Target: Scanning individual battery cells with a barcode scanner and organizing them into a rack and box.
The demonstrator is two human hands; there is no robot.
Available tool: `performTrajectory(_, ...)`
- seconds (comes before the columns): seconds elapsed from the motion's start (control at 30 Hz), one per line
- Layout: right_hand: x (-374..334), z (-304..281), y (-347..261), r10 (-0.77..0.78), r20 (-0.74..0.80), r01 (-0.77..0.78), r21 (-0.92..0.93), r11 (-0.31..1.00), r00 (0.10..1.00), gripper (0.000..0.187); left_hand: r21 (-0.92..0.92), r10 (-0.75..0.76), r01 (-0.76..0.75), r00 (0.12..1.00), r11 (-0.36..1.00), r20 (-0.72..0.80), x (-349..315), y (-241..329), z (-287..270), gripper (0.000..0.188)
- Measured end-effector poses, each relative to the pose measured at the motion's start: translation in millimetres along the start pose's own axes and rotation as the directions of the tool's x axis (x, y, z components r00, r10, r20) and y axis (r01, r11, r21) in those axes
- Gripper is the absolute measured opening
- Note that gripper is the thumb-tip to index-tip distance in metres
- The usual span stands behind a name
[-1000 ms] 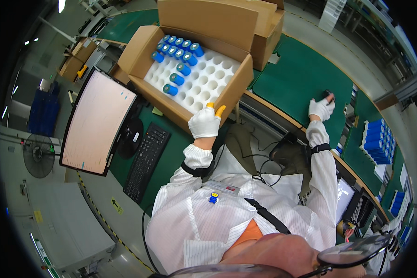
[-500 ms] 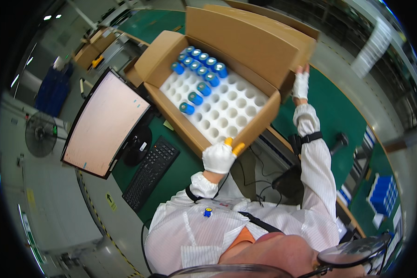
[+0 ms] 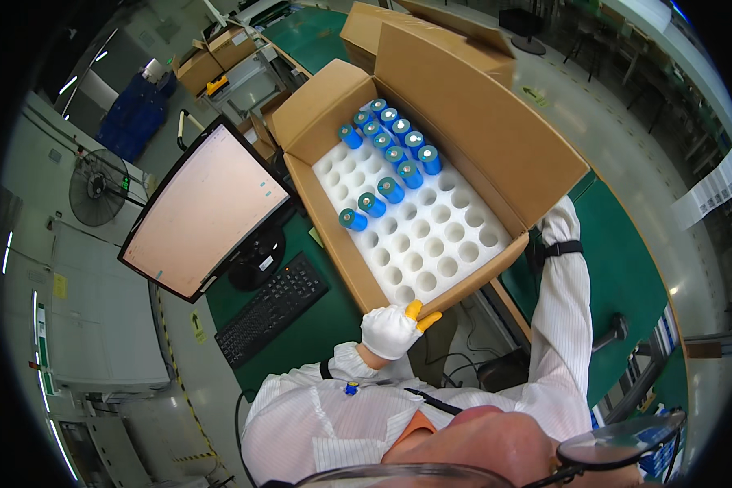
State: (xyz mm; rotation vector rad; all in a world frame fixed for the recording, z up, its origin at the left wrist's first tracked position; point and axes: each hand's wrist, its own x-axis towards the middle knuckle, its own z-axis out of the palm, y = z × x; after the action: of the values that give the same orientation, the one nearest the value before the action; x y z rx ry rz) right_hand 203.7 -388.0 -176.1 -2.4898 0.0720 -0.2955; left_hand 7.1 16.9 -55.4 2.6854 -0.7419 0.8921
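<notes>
An open cardboard box (image 3: 333, 236) stands at the middle with a white foam tray (image 3: 390, 256) inside. Several blue cylindrical battery cells (image 3: 390, 190) with metallic tops stand in the holes toward the far end; the near holes hold none. My left hand (image 3: 389, 332), in a white glove with yellow fingertips, is closed at the box's near edge, thumb and finger at the wall. My right arm (image 3: 561, 301) reaches up along the right side. Its hand is hidden behind the box's long raised flap (image 3: 472, 114), so its fingers do not show.
Left of the box are a monitor (image 3: 203, 215) and a black keyboard (image 3: 272, 309) on the green table (image 3: 333, 285). Another cardboard box (image 3: 362, 37) stands behind the flap. At the right lies more green tabletop (image 3: 618, 252) with a black handled device (image 3: 614, 329).
The box appears lower and further right as the view shifted. My right hand, seen earlier beside the flap with fingers extended, is now hidden behind it. My left hand stays at the near edge.
</notes>
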Motion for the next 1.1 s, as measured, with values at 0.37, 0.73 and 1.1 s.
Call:
performTrajectory(0.37, -31, -23, -94, -0.093, -0.481, 0.403, 0.595, 0.696, 0.872, 0.036, -0.217, -0.046, 0.046, 0.999, 0.975, 0.005, 1, 5, -12, 0.040)
performTrajectory(0.73, -67, -121, -263, -0.275, -0.135, 0.085, -0.747, 0.660, 0.952, 0.076, -0.720, -0.775, 0.666, 0.554, 0.195, 0.303, -25, -88, 48, 0.094)
performTrajectory(1.1, -55, -111, -206, 0.012, 0.245, 0.075, -0.341, 0.937, 0.969, 0.033, -0.660, -0.731, 0.752, 0.451, 0.001, 0.512, 4, -58, 15, 0.062)
